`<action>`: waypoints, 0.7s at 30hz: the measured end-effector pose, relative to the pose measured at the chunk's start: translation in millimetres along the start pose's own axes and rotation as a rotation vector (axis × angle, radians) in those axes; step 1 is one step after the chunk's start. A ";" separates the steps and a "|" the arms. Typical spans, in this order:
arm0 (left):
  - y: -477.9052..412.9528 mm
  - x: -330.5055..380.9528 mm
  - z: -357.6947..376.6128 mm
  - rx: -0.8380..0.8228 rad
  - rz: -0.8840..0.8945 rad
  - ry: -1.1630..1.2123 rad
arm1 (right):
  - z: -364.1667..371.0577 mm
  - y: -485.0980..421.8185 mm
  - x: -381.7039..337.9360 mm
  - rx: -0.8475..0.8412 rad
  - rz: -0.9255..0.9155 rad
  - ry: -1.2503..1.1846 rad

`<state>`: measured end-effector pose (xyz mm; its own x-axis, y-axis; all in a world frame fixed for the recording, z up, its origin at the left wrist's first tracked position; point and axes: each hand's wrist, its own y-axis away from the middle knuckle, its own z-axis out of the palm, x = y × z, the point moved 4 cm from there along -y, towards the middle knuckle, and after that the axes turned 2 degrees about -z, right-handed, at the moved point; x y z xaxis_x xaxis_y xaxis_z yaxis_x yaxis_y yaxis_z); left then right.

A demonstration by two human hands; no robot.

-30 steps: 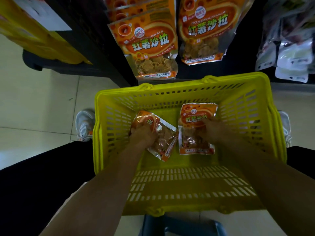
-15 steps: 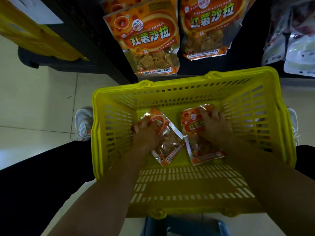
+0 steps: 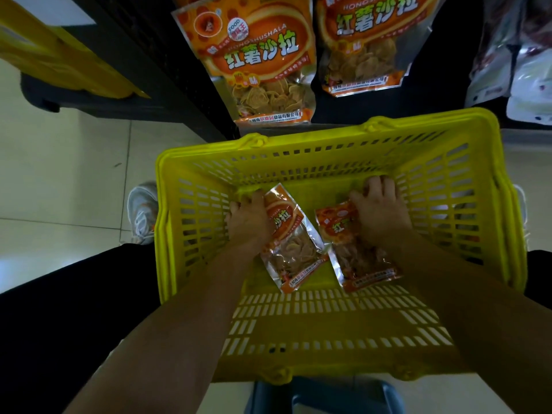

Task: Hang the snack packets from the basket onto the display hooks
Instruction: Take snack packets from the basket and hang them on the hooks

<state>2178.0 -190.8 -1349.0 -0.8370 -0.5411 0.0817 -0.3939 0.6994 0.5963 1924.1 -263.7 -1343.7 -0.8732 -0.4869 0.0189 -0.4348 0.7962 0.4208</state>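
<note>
Two orange snack packets lie inside a yellow plastic basket [image 3: 191,222] below me. My left hand [image 3: 248,219] grips the top left edge of the left packet [image 3: 294,246], which is tilted. My right hand [image 3: 380,210] rests on the top of the right packet [image 3: 361,258], fingers closed over its upper edge and reaching toward the far wall of the basket. Above the basket, two larger packets of the same snack, one on the left [image 3: 257,58] and one on the right [image 3: 367,40], hang on the dark display rack.
White and dark packets [image 3: 519,64] hang at the far right of the rack. A yellow box [image 3: 53,52] stands on a dark base at the upper left. My shoes [image 3: 143,213] flank the basket on a pale tiled floor. A blue stool edge [image 3: 328,395] shows below.
Both hands have slid toward the far side of the basket, pulling the packets' tops with them. The right packet has tilted and shifted nearer to me. The view has moved closer to the rack.
</note>
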 end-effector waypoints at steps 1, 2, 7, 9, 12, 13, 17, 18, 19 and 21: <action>0.4 0.9 -2.0 -0.010 0.006 -0.010 | -3.6 0.3 1.0 0.020 -0.020 -0.005; 1.6 2.2 -3.7 -0.015 0.019 -0.012 | -6.3 0.5 1.6 0.017 -0.047 -0.004; 15.6 2.8 -9.1 -0.015 0.017 0.141 | -22.2 3.7 0.4 -0.167 -0.141 -0.057; 17.8 -3.6 -11.2 0.005 -0.029 0.065 | -32.6 7.3 1.2 -0.190 -0.129 -0.137; 17.1 -7.8 -7.6 -0.080 -0.057 0.062 | -43.2 10.6 2.6 -0.173 -0.138 -0.192; 16.9 -7.4 -5.6 -0.109 -0.056 0.088 | -44.1 11.5 3.0 -0.178 -0.142 -0.201; 14.3 -7.6 -1.3 -0.094 -0.100 0.103 | -40.4 12.1 5.9 -0.180 -0.147 -0.224; 12.9 -8.3 -1.1 -0.083 -0.113 0.098 | -39.7 11.5 5.9 -0.173 -0.147 -0.228; 10.9 -9.0 -1.6 -0.061 -0.120 0.096 | -39.5 11.0 5.4 -0.166 -0.147 -0.234; 7.0 -10.3 -3.7 -0.005 -0.116 0.115 | -40.0 9.6 3.4 -0.156 -0.144 -0.244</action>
<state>2185.3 -182.1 -1342.7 -0.7369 -0.6681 0.1030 -0.4832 0.6271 0.6109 1925.8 -272.1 -1303.3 -0.8404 -0.4752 -0.2607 -0.5352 0.6512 0.5381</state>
